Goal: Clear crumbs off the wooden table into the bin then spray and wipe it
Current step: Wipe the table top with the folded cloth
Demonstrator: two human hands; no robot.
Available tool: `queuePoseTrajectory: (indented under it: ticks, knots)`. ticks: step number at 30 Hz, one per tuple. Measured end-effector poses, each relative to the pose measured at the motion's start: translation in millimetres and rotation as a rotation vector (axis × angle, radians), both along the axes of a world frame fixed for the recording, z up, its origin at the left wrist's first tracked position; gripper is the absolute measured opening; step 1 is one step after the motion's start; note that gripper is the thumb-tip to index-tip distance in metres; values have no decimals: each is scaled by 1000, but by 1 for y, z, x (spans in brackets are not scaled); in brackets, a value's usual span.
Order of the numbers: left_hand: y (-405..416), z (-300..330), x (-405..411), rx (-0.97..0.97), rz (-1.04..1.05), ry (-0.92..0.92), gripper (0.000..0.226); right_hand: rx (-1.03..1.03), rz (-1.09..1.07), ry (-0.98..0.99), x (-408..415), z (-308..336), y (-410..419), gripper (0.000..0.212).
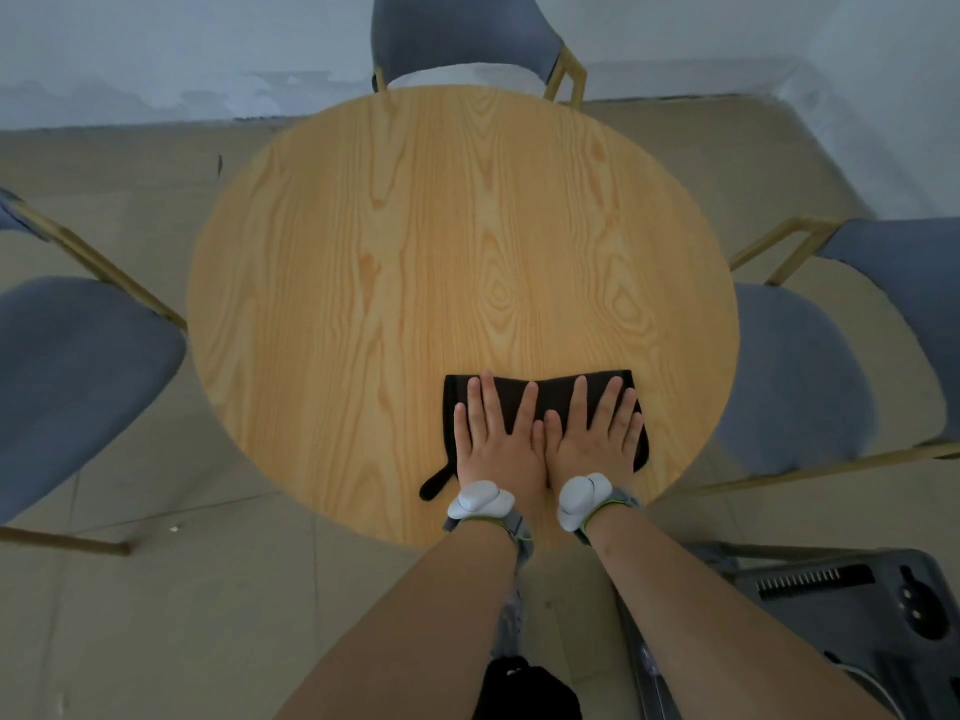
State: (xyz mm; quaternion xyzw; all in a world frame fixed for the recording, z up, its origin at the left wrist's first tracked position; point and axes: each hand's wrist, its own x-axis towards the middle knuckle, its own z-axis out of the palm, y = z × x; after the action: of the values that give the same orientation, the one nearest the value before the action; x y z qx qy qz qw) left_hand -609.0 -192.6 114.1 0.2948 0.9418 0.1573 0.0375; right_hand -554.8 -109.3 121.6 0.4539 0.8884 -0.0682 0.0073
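A round wooden table (415, 262) fills the middle of the view. A black cloth (556, 392) lies flat near its front edge, a little right of centre, with a small tab sticking out at its lower left. My left hand (496, 439) and my right hand (597, 433) rest side by side on the cloth, palms down and fingers spread, pressing it onto the wood. Each wrist carries a white device on a strap. I see no crumbs on the tabletop, and neither a bin nor a spray bottle is in view.
Blue padded chairs with gold metal legs stand around the table: one at the back (467, 39), one on the left (78, 381), one on the right (831, 376). A dark grey plastic case (852, 615) sits on the floor at the lower right. The floor is beige tile.
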Motion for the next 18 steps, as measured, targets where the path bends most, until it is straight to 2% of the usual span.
queuePoseTrajectory:
  ticks: [5, 9, 18]
  knots:
    - [45, 2, -68, -27, 7, -34, 57, -47, 18, 7, -67, -2, 48, 78]
    - [80, 9, -116, -47, 24, -69, 58, -25, 32, -15, -116, 1, 85, 69]
    - [197, 14, -263, -109, -1, -82, 53, -49, 25, -46, -265, 5, 202, 68]
